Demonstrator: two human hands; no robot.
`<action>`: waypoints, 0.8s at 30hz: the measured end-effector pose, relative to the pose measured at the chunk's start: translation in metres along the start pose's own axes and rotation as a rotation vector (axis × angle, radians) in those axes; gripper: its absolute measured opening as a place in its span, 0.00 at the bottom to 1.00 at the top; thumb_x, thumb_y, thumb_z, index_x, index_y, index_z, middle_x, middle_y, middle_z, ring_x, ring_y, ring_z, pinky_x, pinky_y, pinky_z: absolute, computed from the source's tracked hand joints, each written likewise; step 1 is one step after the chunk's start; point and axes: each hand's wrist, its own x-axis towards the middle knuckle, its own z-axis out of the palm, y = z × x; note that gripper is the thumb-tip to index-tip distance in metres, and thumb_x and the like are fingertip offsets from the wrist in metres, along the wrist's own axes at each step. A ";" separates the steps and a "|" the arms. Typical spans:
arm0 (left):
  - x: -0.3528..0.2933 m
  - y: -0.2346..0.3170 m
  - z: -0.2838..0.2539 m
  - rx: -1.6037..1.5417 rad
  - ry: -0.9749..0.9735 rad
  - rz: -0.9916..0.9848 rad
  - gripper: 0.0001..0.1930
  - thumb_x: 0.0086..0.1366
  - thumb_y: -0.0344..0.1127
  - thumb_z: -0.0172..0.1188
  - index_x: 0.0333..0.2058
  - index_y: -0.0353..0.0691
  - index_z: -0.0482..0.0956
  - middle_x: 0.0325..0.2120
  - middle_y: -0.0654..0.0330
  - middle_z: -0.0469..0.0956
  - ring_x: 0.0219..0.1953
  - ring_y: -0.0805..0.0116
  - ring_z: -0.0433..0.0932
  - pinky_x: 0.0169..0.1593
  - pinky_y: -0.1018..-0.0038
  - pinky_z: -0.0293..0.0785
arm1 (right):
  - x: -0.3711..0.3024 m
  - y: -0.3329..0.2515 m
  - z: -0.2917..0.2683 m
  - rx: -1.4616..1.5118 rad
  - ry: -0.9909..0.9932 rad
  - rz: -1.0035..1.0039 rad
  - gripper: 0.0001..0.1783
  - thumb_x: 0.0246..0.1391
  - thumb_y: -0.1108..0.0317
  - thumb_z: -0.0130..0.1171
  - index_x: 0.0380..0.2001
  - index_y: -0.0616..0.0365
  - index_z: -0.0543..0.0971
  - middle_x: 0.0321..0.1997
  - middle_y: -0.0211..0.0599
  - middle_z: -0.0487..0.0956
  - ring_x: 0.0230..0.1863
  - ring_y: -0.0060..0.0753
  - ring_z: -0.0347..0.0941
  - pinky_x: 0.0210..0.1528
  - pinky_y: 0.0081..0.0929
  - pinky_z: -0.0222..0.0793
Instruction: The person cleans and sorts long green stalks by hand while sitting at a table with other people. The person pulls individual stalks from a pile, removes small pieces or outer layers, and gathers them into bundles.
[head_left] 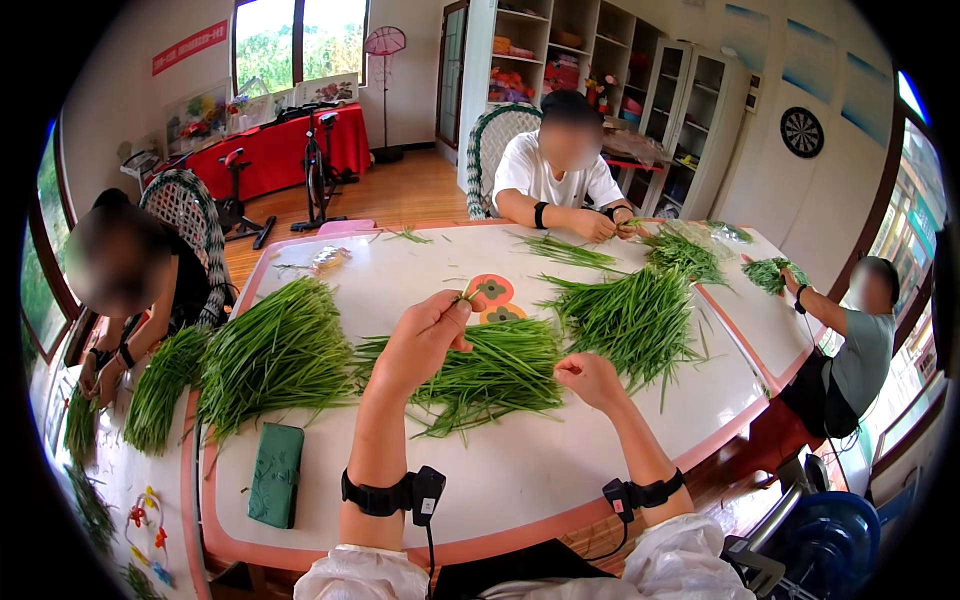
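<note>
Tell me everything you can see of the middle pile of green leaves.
The pile is a loose, low heap of long, thin green leaves, mostly lying sideways, with stray tips sticking out at the right. It lies on the white table, partly hidden behind the left forearm. The right hand is by its right edge; whether they touch is unclear.

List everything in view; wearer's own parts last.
Stalk heaps: several, green, on tables
Tables: at least two, white, foreground
Flat case: one, dark green, near left
People: three, variously dressed, around tables
Woven chairs: two, green and white, behind people
Exercise bikes: two, black, back left
Draped table: one, red, back left
Glass cabinet: one, white, back right
Dartboard: one, black, right wall
Water jug: one, blue, lower right
Wrist straps: two, black, wearer's forearms
Left hand: one, bare, centre, pinching stalks
Right hand: one, bare, beside stalks
</note>
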 end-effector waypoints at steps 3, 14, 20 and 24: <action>0.003 -0.003 0.001 -0.025 -0.018 -0.001 0.13 0.66 0.36 0.45 0.38 0.31 0.73 0.18 0.69 0.65 0.23 0.80 0.69 0.33 0.80 0.71 | -0.007 -0.002 0.007 -0.076 -0.021 -0.062 0.11 0.42 0.63 0.59 0.26 0.61 0.79 0.23 0.40 0.77 0.26 0.34 0.74 0.30 0.27 0.67; 0.004 -0.003 0.006 -0.078 -0.095 0.011 0.12 0.66 0.35 0.45 0.37 0.31 0.73 0.24 0.65 0.71 0.29 0.78 0.71 0.38 0.80 0.70 | -0.021 -0.011 0.014 -0.081 0.041 -0.048 0.11 0.46 0.63 0.56 0.28 0.60 0.76 0.21 0.39 0.76 0.23 0.39 0.72 0.28 0.29 0.66; 0.000 -0.001 0.014 0.088 -0.134 0.111 0.12 0.66 0.35 0.46 0.35 0.30 0.74 0.28 0.64 0.74 0.34 0.77 0.70 0.41 0.80 0.67 | -0.033 -0.073 -0.018 -0.037 -0.014 -0.067 0.12 0.49 0.63 0.58 0.32 0.61 0.77 0.20 0.35 0.75 0.21 0.22 0.70 0.27 0.21 0.65; 0.003 -0.003 0.029 0.187 -0.258 -0.001 0.11 0.65 0.33 0.47 0.36 0.32 0.74 0.28 0.64 0.74 0.32 0.79 0.68 0.39 0.82 0.65 | -0.033 -0.102 -0.024 0.132 0.040 -0.182 0.11 0.49 0.68 0.58 0.35 0.60 0.76 0.22 0.35 0.77 0.22 0.21 0.70 0.27 0.19 0.65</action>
